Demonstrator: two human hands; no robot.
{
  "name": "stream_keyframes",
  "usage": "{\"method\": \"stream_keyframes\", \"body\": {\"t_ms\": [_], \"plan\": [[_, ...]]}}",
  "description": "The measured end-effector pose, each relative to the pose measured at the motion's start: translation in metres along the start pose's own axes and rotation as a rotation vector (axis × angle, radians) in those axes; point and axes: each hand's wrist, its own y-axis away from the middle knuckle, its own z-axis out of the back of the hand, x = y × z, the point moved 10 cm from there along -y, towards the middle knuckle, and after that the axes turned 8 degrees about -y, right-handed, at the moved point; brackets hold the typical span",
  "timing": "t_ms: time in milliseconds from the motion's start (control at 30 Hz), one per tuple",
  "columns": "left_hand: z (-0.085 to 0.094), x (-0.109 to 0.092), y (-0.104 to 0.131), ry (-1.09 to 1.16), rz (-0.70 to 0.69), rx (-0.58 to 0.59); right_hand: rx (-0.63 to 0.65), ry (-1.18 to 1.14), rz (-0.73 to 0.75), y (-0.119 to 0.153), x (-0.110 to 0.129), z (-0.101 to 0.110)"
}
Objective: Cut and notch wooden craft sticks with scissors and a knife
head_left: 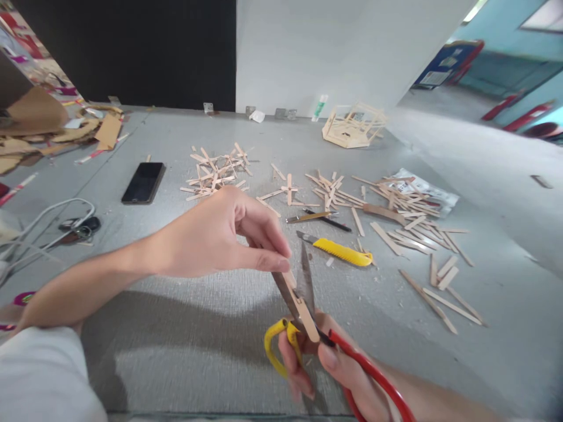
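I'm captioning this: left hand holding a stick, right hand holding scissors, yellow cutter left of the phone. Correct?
Wrong side: the head view shows the yellow cutter lying right of the phone. The left hand holds a stick, the right hand scissors.

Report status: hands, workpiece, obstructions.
Left hand pinching wooden stick; right hand gripping scissors, blades open around stick. Yellow cutter lying just beyond blade tips.

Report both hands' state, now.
Left hand: closed, pinching a wooden stick.
Right hand: closed on the scissors, their blades apart.
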Motion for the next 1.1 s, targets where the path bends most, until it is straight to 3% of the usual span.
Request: {"method": "stream_keyframes", "body": {"t_ms": [133, 300, 433, 633, 867, 1100], "plan": [[-0.001, 0.000, -0.001, -0.003, -0.010, 0.021, 0.106, 0.030, 0.003, -0.003, -0.002, -0.005], [-0.003, 0.002, -0.003, 0.043, -0.004, 0.039, 0.025, 0.005, -0.001, -0.002, -0.003, 0.002], [-0.005, 0.005, -0.003, 0.079, 0.023, 0.056, 0.094, 0.058, -0.029, -0.001, -0.005, -0.005], [-0.006, 0.008, -0.004, 0.101, 0.059, 0.068, -0.072, 0.015, -0.038, 0.002, -0.003, 0.004], [-0.008, 0.010, -0.006, 0.109, 0.054, 0.060, 0.031, 0.115, 0.012, -0.004, 0.003, -0.001], [-0.010, 0.008, -0.006, 0.115, 0.062, 0.071, 0.039, 0.201, 0.001, -0.001, -0.003, 0.004]]}}
